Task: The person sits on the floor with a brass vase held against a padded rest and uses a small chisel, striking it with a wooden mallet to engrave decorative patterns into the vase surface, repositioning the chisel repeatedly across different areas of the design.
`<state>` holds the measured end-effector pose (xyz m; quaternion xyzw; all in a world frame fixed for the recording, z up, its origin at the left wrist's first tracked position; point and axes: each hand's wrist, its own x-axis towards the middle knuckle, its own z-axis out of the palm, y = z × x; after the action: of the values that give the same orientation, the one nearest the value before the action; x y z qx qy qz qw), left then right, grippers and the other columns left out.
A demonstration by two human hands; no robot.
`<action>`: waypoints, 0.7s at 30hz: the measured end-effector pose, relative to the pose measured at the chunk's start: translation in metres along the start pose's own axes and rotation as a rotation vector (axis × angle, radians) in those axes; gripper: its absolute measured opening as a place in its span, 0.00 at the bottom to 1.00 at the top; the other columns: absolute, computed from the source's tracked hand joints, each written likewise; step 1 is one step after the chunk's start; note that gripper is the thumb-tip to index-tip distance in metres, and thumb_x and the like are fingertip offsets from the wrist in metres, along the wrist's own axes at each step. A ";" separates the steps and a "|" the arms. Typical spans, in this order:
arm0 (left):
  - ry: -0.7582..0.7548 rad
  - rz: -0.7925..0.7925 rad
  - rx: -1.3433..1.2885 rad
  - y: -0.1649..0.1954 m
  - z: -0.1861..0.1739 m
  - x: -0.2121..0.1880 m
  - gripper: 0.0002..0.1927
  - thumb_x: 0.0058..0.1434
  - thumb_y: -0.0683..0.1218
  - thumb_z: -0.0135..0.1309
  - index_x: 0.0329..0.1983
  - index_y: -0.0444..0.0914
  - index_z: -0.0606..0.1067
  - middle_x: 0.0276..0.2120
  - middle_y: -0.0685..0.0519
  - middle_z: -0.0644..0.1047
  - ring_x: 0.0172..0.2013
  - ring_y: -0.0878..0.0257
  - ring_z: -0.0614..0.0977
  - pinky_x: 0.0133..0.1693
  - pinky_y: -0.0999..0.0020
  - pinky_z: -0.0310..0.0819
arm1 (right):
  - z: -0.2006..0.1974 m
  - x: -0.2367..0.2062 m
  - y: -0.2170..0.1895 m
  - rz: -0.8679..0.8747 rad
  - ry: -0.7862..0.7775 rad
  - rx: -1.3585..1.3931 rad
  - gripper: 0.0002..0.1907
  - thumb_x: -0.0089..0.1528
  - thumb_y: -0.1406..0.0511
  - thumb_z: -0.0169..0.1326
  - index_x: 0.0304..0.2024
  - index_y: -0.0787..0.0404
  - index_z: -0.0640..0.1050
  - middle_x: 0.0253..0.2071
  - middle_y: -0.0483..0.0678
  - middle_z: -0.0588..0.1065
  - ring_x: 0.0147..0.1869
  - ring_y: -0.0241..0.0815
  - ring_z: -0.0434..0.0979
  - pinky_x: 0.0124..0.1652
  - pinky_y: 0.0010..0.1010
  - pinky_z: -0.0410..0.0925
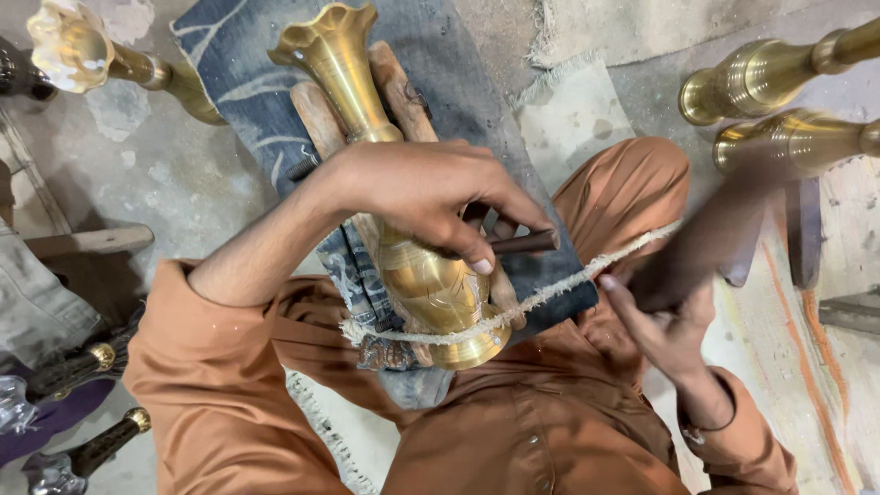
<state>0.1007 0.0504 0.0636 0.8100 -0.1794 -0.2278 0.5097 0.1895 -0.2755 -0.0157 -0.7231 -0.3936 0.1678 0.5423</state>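
Workpiece: we see a brass vase [417,247] lying on its side over wooden supports [316,115] and a blue patterned cloth [247,55], in front of the seated person's lap.
Long axis: it runs from the flared mouth at the far side, slightly left, to the round foot at the near side, slightly right; the foot points toward the person.
Restraint: a pale fibre cord [550,289] crosses the vase just above the foot, running left to right.
Left hand [426,188]: it rests on top of the vase body, fingers curled and pinched around a thin dark punch [524,243] whose working end meets the brass under the fingers.
Right hand [665,316]: it is right of the vase and apart from it, closed around a dark tool [724,229]; motion blur hides the tool's shape, so we judge it possibly a hammer.
Key relation: the left hand is the nearer one, directly on the vase; the right hand stands off to the right, level with the punch's free end.
Surroundings: further brass vases [779,73] lie at far right, another [82,50] at far left, on a concrete floor [165,174].
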 end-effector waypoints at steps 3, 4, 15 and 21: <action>0.124 0.083 -0.004 0.001 0.009 -0.003 0.32 0.53 0.48 0.69 0.62 0.42 0.75 0.51 0.51 0.83 0.49 0.55 0.85 0.48 0.59 0.75 | -0.006 0.009 0.001 -0.087 -0.109 -0.252 0.38 0.59 0.70 0.67 0.68 0.69 0.64 0.37 0.54 0.77 0.37 0.44 0.80 0.38 0.31 0.73; 0.122 0.077 0.009 0.000 0.010 -0.004 0.32 0.53 0.48 0.68 0.62 0.42 0.75 0.52 0.51 0.83 0.50 0.56 0.85 0.49 0.59 0.75 | -0.008 0.012 0.002 -0.179 -0.178 -0.491 0.38 0.55 0.72 0.68 0.65 0.72 0.67 0.36 0.58 0.78 0.36 0.48 0.81 0.37 0.34 0.72; 0.323 -0.062 0.107 0.013 0.019 -0.026 0.30 0.55 0.50 0.67 0.62 0.42 0.75 0.48 0.48 0.83 0.48 0.49 0.83 0.48 0.55 0.73 | -0.029 0.040 0.013 -0.083 -0.206 -0.297 0.32 0.56 0.71 0.68 0.59 0.71 0.68 0.37 0.57 0.78 0.36 0.43 0.80 0.36 0.29 0.72; 0.490 -0.038 0.066 0.016 0.030 -0.036 0.28 0.59 0.49 0.66 0.62 0.41 0.76 0.52 0.47 0.82 0.51 0.51 0.84 0.51 0.58 0.77 | -0.042 0.062 0.002 -0.141 -0.296 -0.340 0.34 0.53 0.72 0.67 0.60 0.68 0.68 0.40 0.58 0.76 0.41 0.46 0.79 0.39 0.32 0.72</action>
<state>0.0528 0.0401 0.0735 0.8605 -0.0425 -0.0283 0.5069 0.2581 -0.2567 0.0089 -0.7424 -0.5409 0.1648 0.3594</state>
